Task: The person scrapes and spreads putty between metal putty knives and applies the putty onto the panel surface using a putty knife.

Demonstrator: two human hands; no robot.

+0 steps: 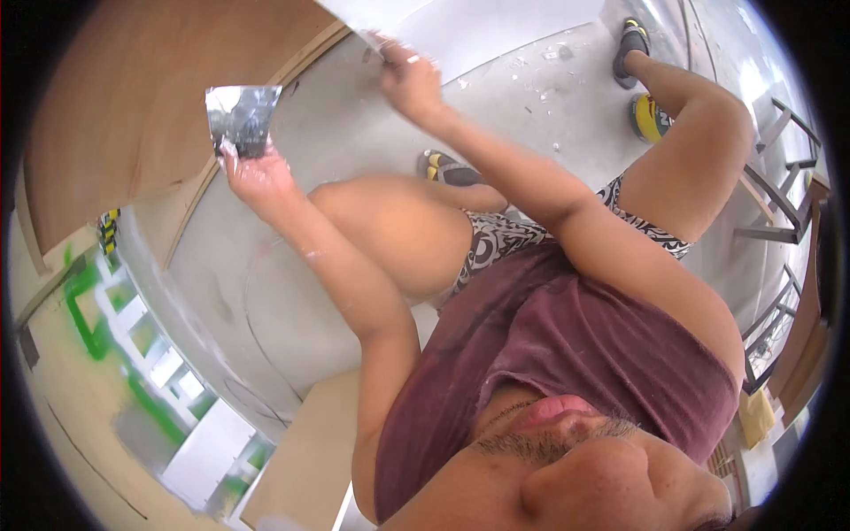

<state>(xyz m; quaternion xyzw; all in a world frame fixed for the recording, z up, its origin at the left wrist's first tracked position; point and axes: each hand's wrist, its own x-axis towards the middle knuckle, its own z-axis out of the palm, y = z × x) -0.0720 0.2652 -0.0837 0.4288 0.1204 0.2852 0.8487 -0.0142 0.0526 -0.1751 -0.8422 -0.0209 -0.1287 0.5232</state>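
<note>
My left hand (263, 181) is closed around the handle of a wide putty knife (242, 111), its shiny blade pointing up. White paste is smeared on the fingers and near the base of the blade. Farther up and to the right, my right hand (413, 87) is closed beside the lower left edge of a large white panel (513, 35). White smudges mark its fingers too. A thin pale edge runs up and left from these fingertips; what they grip cannot be made out.
A brown wooden board (150, 97) fills the upper left. White flecks are scattered over the grey floor (531, 106). A yellow and dark tub (653, 117) stands by my right leg. Dark metal frames (784, 212) are at the right, a green-and-white painted piece (168, 380) at lower left.
</note>
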